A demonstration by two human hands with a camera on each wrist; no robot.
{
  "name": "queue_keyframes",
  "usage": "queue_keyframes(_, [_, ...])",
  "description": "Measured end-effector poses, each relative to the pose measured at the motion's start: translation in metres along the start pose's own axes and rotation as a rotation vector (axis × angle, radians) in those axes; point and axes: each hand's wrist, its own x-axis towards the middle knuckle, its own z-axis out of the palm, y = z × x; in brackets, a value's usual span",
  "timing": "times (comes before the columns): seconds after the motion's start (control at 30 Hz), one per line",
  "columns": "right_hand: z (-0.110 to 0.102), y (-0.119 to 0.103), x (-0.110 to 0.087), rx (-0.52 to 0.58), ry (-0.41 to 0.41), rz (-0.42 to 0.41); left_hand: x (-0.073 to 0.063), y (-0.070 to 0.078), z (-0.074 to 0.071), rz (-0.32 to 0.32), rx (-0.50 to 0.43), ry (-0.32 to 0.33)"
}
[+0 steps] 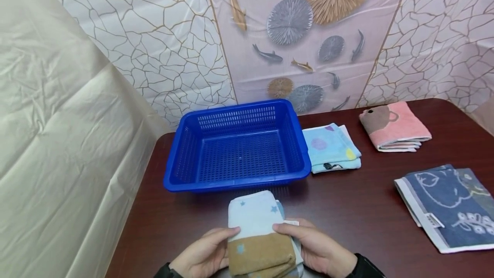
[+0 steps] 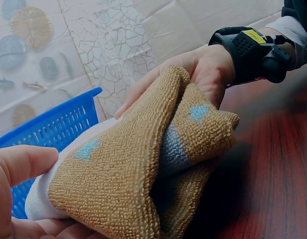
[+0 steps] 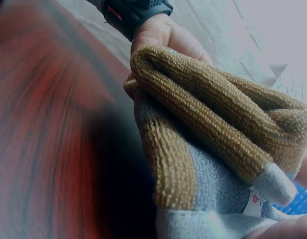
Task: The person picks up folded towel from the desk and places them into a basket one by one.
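Observation:
A folded towel [image 1: 256, 231], white at one end and brown at the other with small blue stars, is held between both hands in front of the basket. My left hand [image 1: 206, 250] grips its left edge, thumb on top and fingers underneath. On the opposite edge my right hand [image 1: 318, 243] pinches it the same way. Close up in the left wrist view, the brown terry cloth [image 2: 113, 164] bulges in loose folds. A small white label [image 3: 254, 203] shows at its edge in the right wrist view. The towel hangs above the table, with a dark shadow below.
Just beyond the towel stands a blue plastic basket [image 1: 237, 182] with nothing in it. Against its right side lies a folded light-blue towel [image 1: 328, 149]. Farther right are a folded pink towel [image 1: 403, 125] and a grey-blue towel [image 1: 447, 205] on the dark wooden table [image 1: 362, 209].

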Motion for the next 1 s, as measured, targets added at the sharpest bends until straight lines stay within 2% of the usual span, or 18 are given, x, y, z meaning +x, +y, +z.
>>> queue_keyframes(0.13, [0.006, 0.0, -0.002, 0.004, 0.012, -0.011, -0.005, 0.002, 0.001, 0.004, 0.007, -0.008])
queue_keyframes(0.33, [0.017, -0.004, -0.005, -0.003, 0.065, 0.0, -0.012, 0.006, 0.004, 0.043, 0.026, -0.029])
queue_keyframes(0.5, [0.026, -0.007, -0.007, -0.004, 0.099, 0.009, -0.018, 0.008, 0.005, 0.061, 0.016, -0.07])
queue_keyframes(1.0, [0.04, -0.009, -0.012, -0.004, 0.054, -0.047, -0.034, 0.018, 0.014, 0.077, 0.025, -0.062])
